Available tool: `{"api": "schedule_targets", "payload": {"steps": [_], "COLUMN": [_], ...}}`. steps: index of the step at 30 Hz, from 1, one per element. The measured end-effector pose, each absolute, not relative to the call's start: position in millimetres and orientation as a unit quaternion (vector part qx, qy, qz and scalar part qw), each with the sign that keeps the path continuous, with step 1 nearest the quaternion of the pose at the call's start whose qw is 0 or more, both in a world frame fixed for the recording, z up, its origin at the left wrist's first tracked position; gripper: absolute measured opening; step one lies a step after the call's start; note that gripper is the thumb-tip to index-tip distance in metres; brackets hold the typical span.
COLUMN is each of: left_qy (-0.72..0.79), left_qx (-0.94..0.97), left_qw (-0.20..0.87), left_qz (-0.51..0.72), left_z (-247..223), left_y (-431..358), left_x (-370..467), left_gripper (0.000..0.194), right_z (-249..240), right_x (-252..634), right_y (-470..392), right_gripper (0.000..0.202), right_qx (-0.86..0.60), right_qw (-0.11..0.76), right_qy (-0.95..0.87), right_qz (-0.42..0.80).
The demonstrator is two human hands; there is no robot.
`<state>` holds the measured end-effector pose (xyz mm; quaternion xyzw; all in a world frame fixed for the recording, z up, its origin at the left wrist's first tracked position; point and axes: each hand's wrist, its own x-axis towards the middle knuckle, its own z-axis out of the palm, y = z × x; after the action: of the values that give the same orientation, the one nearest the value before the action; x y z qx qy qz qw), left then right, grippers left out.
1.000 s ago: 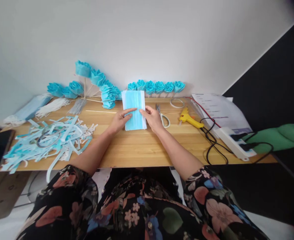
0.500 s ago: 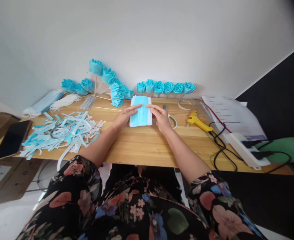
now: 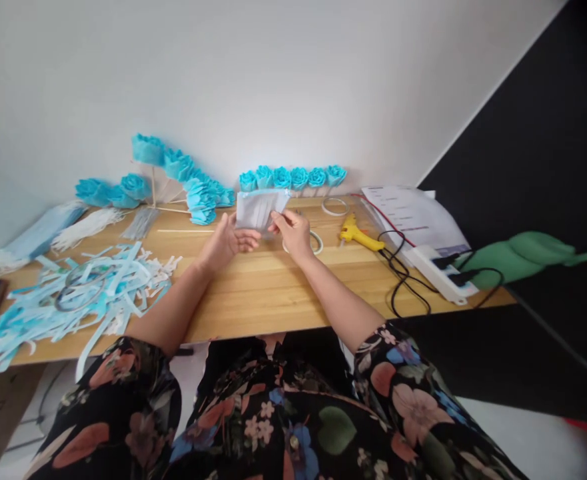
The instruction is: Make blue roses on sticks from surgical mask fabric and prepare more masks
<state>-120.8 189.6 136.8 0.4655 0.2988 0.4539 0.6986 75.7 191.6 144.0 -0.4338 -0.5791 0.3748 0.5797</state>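
A pleated rectangular sheet (image 3: 257,208), whitish on the side facing me with a thin blue edge along its top, is held up above the middle of the table. My right hand (image 3: 293,233) pinches it near its lower right corner. Palm up at its lower left is my left hand (image 3: 228,241), fingers apart; whether it touches the sheet is hard to tell. Scissors (image 3: 316,243) lie partly hidden behind my right hand. Several blue paper-like flowers (image 3: 282,177) stand in a row behind the sheet.
More blue flowers (image 3: 202,200) are at the back left, near blue masks (image 3: 43,230) and white cords (image 3: 88,227). A heap of cut strips (image 3: 108,283) covers the left. On the right are a tape ring (image 3: 334,206), yellow glue gun (image 3: 357,235), papers (image 3: 413,217) and power strip (image 3: 440,273).
The sheet has turned from its bright blue side to a whitish one and now lies wider than tall. My left hand has opened away from it. The view has shifted right.
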Motion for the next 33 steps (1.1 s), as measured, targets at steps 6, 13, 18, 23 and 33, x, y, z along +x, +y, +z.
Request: {"api": "schedule_targets", "payload": {"steps": [6,13,18,23,33], "left_qy": [0.254,0.275,0.237,0.265,0.466], "left_qx": [0.449,0.443,0.448,0.468,0.461], "left_qw": [0.768,0.761,0.765,0.769,0.626], "left_qz": [0.379,0.385,0.398,0.347,0.423], "left_z": [144.8,141.0,144.1,145.6,144.3], "left_y": [184.6,183.4,184.0,181.2,179.8], "left_x": [-129.5,-128.4,-134.8,-134.9,-119.9], "left_gripper": [0.094,0.092,0.055,0.061,0.047], "right_z": [150.6,152.5,159.0,153.4,146.6], "right_x": [75.2,75.6,76.7,80.1,80.2], "right_y": [190.9,182.5,174.3,185.5,191.9], "right_gripper": [0.053,0.054,0.055,0.052,0.053], "right_qx": [-0.403,-0.407,-0.344,-0.413,-0.465], "right_qw": [0.602,0.542,0.466,0.467,0.488], "right_qy": [-0.52,-0.612,-0.675,-0.671,-0.66], "right_qz": [0.452,0.407,0.458,0.401,0.332]}}
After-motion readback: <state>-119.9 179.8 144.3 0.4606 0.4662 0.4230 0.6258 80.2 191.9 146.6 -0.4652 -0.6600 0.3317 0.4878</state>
